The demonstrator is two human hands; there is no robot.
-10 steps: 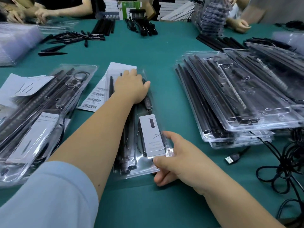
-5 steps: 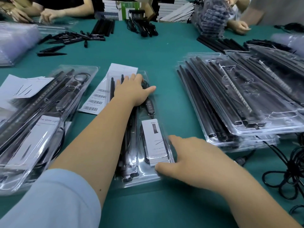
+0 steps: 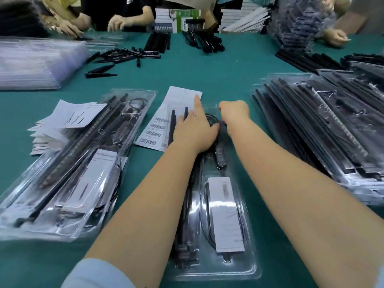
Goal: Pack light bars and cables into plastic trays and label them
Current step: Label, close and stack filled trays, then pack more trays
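A clear plastic tray (image 3: 247,265) lies lengthwise in front of me, holding black light bars (image 3: 187,225), a coiled black cable (image 3: 209,119) and a white leaflet (image 3: 226,213). My left hand (image 3: 194,129) rests flat on the tray's far half, index finger stretched onto the barcode label sheet (image 3: 158,125) beside it. My right hand (image 3: 234,111) is curled at the tray's far right corner, next to the cable; what its fingers hold is hidden.
Packed trays (image 3: 68,169) with leaflets (image 3: 62,121) lie at left, a stack of filled trays (image 3: 324,129) at right. Loose black parts (image 3: 124,56), empty trays (image 3: 35,65) and other people's hands (image 3: 116,22) are across the green table.
My right hand left the tray's near right edge and reached forward to its far end. My left hand stayed on the tray and extended its index finger. The view moved closer over the tray.
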